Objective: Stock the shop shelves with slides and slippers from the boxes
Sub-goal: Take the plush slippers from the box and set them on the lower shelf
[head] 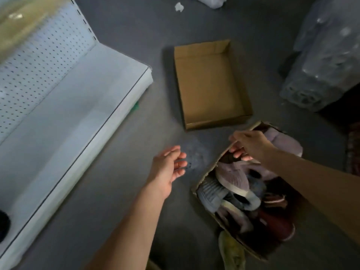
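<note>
Head view, only one available. Right hand, centre right of frame, fingers curled over the near wall of the full cardboard box, gripping its edge. Left hand, lower centre, hovers over the grey floor with fingers loosely spread, holding nothing. The box, lower right, is heaped with slippers in lilac, grey-blue and dark red; one yellowish slipper lies outside it at the bottom edge. Empty box sits at frame centre, just above the full one. White shelf, left half of frame, is bare where visible. Wrapped bundle upper right. Judgement: a one-handed pull on the thin wall could tear or fold the cardboard, or tip the heap so that slippers spill onto the floor. Image is motion-blurred; finger detail uncertain.
</note>
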`<state>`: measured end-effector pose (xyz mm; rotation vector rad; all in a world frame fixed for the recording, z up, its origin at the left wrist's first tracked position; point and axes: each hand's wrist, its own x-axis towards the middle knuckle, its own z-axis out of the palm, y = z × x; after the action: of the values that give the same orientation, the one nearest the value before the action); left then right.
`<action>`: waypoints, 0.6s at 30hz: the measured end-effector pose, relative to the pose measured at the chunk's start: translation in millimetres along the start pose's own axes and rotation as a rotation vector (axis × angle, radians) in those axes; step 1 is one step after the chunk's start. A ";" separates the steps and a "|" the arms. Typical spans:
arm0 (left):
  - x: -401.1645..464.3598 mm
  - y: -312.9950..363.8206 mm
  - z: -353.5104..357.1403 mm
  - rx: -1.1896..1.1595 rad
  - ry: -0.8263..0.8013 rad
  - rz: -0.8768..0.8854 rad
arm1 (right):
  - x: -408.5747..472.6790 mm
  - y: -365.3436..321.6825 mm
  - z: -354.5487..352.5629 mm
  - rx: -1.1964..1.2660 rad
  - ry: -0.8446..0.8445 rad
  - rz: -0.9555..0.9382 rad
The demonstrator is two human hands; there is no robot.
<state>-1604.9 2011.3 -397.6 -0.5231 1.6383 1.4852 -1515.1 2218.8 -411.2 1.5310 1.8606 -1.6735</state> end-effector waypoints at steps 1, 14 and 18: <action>2.9 -8.7 17.5 0.010 -0.011 -0.008 | 6.4 11.4 -16.6 0.007 0.012 0.032; 52.0 -130.7 136.7 0.170 0.021 -0.243 | 52.0 140.0 -119.2 0.022 0.041 0.308; 76.1 -153.3 149.9 0.256 0.074 -0.240 | 69.2 160.9 -124.1 0.074 0.051 0.311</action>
<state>-1483.6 2138.9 -541.7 -0.6125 1.7255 1.0756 -1364.3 2328.8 -517.4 1.7999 1.5007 -1.5868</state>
